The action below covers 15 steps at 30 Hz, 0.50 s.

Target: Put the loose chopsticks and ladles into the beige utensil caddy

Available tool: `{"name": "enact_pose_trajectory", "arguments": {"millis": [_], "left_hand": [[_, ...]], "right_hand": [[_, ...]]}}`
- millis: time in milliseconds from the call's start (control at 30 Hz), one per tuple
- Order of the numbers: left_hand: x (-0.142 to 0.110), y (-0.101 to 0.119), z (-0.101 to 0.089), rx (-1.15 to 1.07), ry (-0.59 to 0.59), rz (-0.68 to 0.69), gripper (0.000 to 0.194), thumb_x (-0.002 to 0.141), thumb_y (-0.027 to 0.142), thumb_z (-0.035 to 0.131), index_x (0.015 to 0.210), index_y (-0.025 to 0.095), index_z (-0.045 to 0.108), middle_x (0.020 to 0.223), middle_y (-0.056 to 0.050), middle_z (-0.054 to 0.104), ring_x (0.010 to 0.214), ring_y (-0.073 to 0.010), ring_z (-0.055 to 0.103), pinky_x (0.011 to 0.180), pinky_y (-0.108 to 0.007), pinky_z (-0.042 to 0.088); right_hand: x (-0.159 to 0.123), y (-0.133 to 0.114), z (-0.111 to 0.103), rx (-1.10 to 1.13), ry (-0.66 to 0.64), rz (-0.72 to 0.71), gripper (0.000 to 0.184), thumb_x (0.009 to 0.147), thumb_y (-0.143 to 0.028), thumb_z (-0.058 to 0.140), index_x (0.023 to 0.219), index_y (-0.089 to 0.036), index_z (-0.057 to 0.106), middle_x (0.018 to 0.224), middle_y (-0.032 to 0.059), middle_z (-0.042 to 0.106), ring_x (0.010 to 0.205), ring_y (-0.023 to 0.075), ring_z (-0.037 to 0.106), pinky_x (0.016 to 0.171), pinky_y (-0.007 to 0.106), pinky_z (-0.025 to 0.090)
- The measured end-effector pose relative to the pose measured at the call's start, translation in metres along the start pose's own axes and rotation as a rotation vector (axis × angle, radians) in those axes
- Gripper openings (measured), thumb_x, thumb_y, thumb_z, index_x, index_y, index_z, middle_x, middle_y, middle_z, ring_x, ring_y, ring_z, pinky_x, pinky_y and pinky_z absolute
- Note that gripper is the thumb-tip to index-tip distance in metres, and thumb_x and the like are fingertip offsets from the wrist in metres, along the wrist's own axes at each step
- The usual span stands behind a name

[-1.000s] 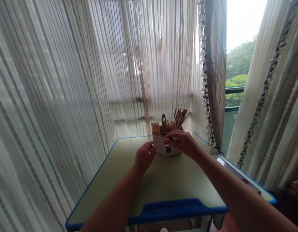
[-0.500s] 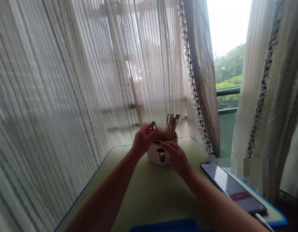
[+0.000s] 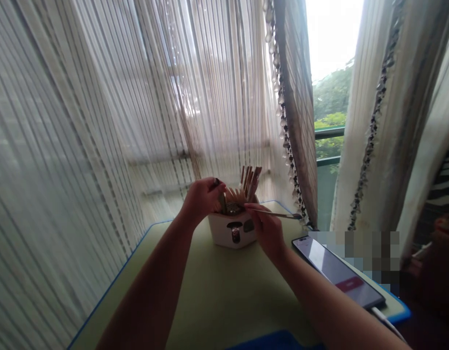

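A white holder (image 3: 224, 236) with dark cut-outs stands at the far part of the table, full of upright utensils. At its left side, my left hand (image 3: 201, 198) is closed on the top of a utensil with a holed handle (image 3: 223, 201), whose lower part is inside the holder. By the right front rim, my right hand (image 3: 268, 233) pinches a long thin utensil (image 3: 273, 213) lying nearly level, its wider dark end pointing right. Its exact kind is unclear. Several brown chopsticks (image 3: 250, 181) and pale wooden sticks (image 3: 234, 195) stand behind my fingers.
The pale table (image 3: 210, 291) has a blue edge. A phone (image 3: 341, 272) with a white cable (image 3: 387, 323) lies at its right side, beside a pixelated patch. Striped curtains (image 3: 100, 121) hang close behind and left of the table; a window opening is at the right.
My left hand has risen from beside the holder to grasp the holed handle. My right hand now has a thin utensil lying across its fingers, outside the holder. The view has shifted right.
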State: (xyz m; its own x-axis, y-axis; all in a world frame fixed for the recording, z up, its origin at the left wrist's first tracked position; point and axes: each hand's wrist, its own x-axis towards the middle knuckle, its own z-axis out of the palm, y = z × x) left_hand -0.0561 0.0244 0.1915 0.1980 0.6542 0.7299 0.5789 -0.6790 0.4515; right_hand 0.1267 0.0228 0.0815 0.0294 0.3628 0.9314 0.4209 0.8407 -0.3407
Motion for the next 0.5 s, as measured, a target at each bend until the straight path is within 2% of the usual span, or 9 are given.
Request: {"name": "enact_pose_trajectory", "arguments": {"millis": [167, 333, 500], "left_hand": [[0.001, 0.007, -0.005, -0.148, 0.032, 0.032, 0.031, 0.081, 0.042, 0.061, 0.082, 0.012, 0.070, 0.077, -0.005, 0.072, 0.073, -0.0163, 0.067, 0.066, -0.026, 0.052], [0.002, 0.015, -0.008, -0.315, 0.089, 0.088, 0.029, 0.081, 0.042, 0.063, 0.082, 0.014, 0.069, 0.081, -0.007, 0.073, 0.076, -0.0173, 0.068, 0.072, -0.028, 0.054], [-0.001, 0.025, -0.010, -0.281, 0.044, 0.123, 0.025, 0.081, 0.040, 0.064, 0.081, 0.016, 0.070, 0.083, -0.007, 0.073, 0.079, -0.0177, 0.068, 0.074, -0.028, 0.054]], "right_hand": [[0.003, -0.002, -0.002, 0.045, -0.095, -0.028, 0.026, 0.091, -0.023, 0.047, 0.108, -0.026, 0.067, 0.107, 0.0043, 0.070, 0.097, 0.0185, 0.067, 0.089, 0.033, 0.053], [0.011, 0.001, -0.004, 0.019, -0.101, 0.007, 0.024, 0.092, -0.025, 0.048, 0.104, -0.026, 0.068, 0.103, 0.0026, 0.072, 0.098, 0.0177, 0.067, 0.090, 0.032, 0.052], [0.020, 0.004, -0.005, 0.026, -0.191, -0.069, 0.022, 0.091, -0.021, 0.049, 0.102, -0.022, 0.068, 0.097, 0.0037, 0.073, 0.091, 0.0158, 0.068, 0.084, 0.028, 0.053]]}}
